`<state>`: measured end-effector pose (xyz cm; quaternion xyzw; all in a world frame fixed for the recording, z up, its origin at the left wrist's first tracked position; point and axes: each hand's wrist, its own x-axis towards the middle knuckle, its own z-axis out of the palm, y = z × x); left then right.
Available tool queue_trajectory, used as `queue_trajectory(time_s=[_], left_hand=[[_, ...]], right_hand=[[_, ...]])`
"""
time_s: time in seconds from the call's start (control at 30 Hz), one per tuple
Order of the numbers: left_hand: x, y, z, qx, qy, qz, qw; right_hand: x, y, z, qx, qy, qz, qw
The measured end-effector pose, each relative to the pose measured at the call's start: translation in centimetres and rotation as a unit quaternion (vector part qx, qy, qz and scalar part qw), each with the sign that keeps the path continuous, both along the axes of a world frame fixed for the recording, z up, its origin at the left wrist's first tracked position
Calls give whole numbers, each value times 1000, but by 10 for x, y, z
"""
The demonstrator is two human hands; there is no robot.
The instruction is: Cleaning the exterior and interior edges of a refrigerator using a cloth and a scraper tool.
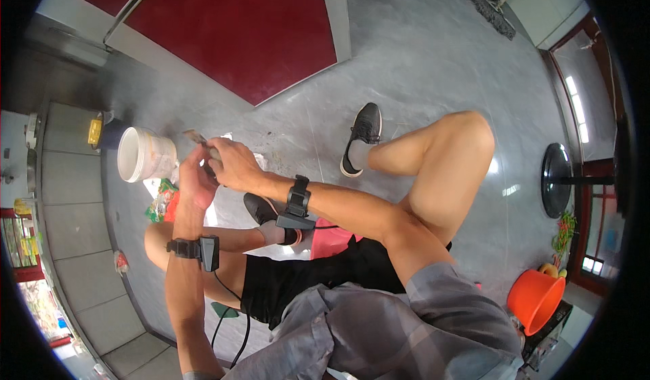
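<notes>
My left hand (197, 182) and my right hand (234, 162) meet in front of me, above the floor beside a white plastic bucket (161, 155). Between their fingers they hold a slender object (194, 136) with a flat, brownish end that sticks out toward the upper left; its exact kind cannot be told. The right fingers curl over its greyish middle, while the left hand cups it from below. Fingers hide the rest of it. Just below the bucket, a green and red plastic package (162, 203) lies near my left wrist.
Dark crumbs (274, 149) lie on the grey floor (406, 39) near my shoes. A red-fronted cabinet (244, 29) stands ahead. A pink seat (332, 239) shows beneath me. At the right are a black round stand base (555, 180) and an orange basin (533, 298). A dark bucket (110, 131) stands at the left.
</notes>
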<state>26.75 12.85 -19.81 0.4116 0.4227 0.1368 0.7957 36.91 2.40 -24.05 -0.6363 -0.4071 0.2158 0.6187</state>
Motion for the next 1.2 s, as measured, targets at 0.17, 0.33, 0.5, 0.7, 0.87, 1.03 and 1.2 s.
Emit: queue_trajectory(time_s=[0.17, 0.33, 0.5, 0.7, 0.87, 1.03, 1.2], left_hand=[[16, -4, 10, 87, 63, -13, 994], [17, 20, 0, 121, 102, -45, 986], [34, 101, 12, 180, 48, 91, 978], [74, 183, 43, 263, 40, 96, 959], [70, 202, 20, 419, 78, 67, 902], [119, 170, 26, 536, 87, -49, 838], [121, 188, 17, 565, 105, -23, 818]], right_hand=[[7, 1, -1, 18, -94, 27, 995], [14, 1, 0, 6, -111, 29, 993], [56, 10, -32, -5, -124, -98, 987], [196, -25, -155, -98, 118, -281, 947], [237, -53, -172, -121, 369, -328, 861], [271, -59, -196, -36, 370, -321, 871], [310, -52, -231, -58, 346, -329, 877]])
